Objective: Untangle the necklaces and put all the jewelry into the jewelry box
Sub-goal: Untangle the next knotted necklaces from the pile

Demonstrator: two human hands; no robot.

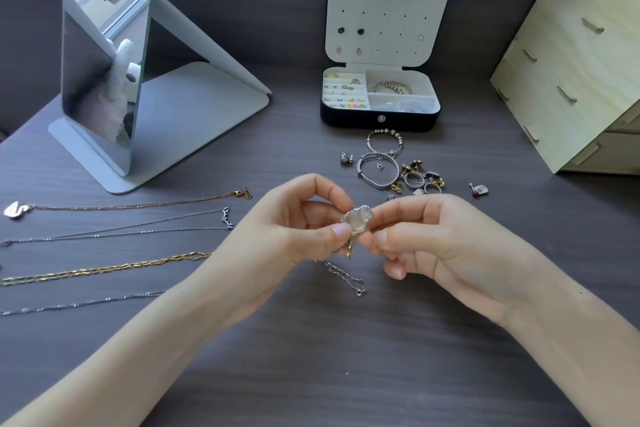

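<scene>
My left hand point(294, 222) and my right hand point(426, 239) meet over the middle of the desk and both pinch a pale stone pendant point(358, 220). A thin silver chain point(346, 277) hangs from under my left hand down onto the desk. Several necklaces lie stretched out at the left: a swan-pendant chain point(138, 203), a thin silver chain point(121, 230), a twisted gold chain point(104, 269) and another silver chain point(79, 304). The open jewelry box point(381, 121) stands at the back, with earrings on its lid and pieces in its compartments.
Loose bangles, rings and charms point(391, 166) lie in front of the box. A small red-tipped piece point(479, 189) sits to their right. A standing mirror point(104, 55) is at the back left, a wooden drawer unit point(581, 55) at the right.
</scene>
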